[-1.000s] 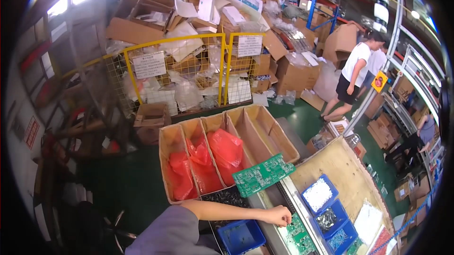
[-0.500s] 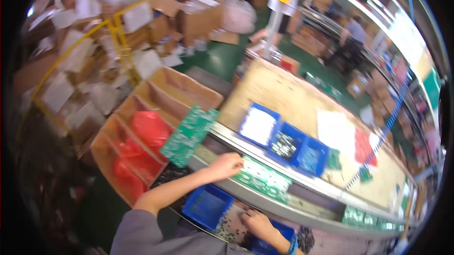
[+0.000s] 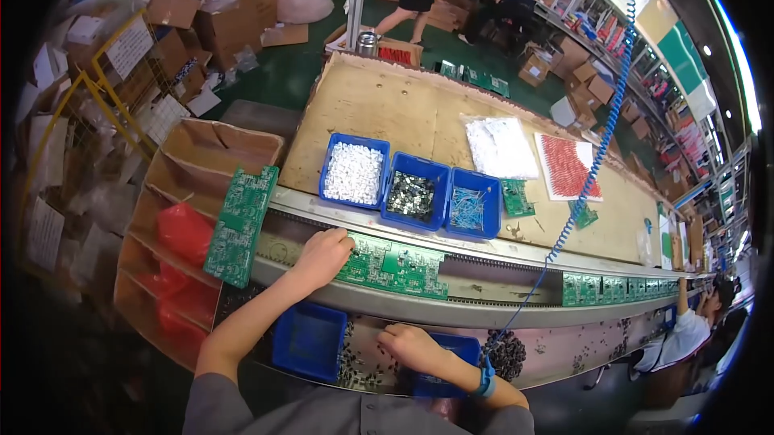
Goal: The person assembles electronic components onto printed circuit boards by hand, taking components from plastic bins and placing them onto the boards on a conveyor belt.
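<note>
**resting the left hand [image 3: 324, 258] at the end of a green circuit board [image 3: 399, 267]**

wears a blue band [image 3: 487, 380] on the right wrist. curls the right hand [image 3: 413, 348] over a low ledge [image 3: 556, 358] strewn with black parts [image 3: 356, 364]; cannot tell whether gripping one. has a blue tub [image 3: 310, 342] to the left of that hand, another blue tub [image 3: 464, 345] partly behind the right forearm, and a dark heap of parts [image 3: 508, 351] just beyond the wrist.

bends the left fingers down at the left end of the board, lying in the metal track [image 3: 504, 280] just past the ledge; cannot tell whether pinching or only touching.

at left, finds a loose board [image 3: 242, 225] slanting between the track and a divided carton [image 3: 211, 138] with red plastic bags [image 3: 184, 229]. farther right along the track, finds a row of boards [image 3: 619, 290].

across the track, on the desk [image 3: 387, 104], sees three blue bins: of white pieces [image 3: 353, 173], metallic pieces [image 3: 411, 195] and thin blue pieces [image 3: 469, 208]. behind them, sees a white plastic-wrapped pack [image 3: 500, 147] and a sheet of red pieces [image 3: 569, 167].
</note>
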The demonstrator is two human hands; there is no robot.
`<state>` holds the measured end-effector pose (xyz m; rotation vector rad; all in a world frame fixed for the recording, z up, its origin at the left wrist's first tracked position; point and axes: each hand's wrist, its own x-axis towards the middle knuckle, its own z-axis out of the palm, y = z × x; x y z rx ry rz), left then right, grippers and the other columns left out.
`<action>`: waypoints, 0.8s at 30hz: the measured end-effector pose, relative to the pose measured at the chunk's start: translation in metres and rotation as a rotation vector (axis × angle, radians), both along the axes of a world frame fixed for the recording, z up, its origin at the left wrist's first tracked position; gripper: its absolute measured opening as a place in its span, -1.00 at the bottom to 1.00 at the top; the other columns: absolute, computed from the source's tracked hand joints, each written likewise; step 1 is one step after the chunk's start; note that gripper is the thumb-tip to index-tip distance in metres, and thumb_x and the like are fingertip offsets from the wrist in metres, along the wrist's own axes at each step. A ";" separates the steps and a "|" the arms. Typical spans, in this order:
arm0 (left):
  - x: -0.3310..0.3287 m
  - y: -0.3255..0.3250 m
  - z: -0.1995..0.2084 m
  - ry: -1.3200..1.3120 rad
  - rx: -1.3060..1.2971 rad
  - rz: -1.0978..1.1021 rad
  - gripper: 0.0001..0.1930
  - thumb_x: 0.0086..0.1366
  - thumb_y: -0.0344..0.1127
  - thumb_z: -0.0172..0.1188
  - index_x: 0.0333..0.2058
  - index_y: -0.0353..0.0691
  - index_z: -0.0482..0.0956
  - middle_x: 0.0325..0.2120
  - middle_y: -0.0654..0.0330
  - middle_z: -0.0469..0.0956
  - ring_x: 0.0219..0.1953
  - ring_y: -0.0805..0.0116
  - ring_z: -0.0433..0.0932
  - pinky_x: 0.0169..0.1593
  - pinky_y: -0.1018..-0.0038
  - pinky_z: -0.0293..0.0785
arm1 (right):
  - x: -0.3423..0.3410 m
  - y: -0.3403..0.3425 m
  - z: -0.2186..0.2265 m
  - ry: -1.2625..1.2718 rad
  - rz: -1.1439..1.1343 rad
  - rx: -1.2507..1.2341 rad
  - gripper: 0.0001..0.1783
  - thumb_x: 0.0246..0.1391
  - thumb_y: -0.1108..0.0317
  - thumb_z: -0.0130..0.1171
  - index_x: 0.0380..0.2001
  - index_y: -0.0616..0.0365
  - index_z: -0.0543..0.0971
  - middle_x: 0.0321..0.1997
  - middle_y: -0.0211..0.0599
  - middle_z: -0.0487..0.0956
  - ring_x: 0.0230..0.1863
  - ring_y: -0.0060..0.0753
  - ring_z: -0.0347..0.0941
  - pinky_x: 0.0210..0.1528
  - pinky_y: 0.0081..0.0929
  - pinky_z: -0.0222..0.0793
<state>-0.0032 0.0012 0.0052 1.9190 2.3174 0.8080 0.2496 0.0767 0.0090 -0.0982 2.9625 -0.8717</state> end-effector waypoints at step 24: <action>-0.008 0.007 -0.002 -0.017 -0.084 -0.019 -0.92 0.04 -0.39 0.22 -0.44 -0.20 0.63 -0.49 0.20 0.47 -0.30 0.20 0.51 -0.24 0.31 0.35 | -0.054 0.046 0.030 0.267 -0.337 -0.170 -0.86 -0.04 0.55 0.16 -0.33 0.23 0.57 -0.45 -0.13 0.55 -0.45 -0.10 0.51 -0.38 -0.33 0.44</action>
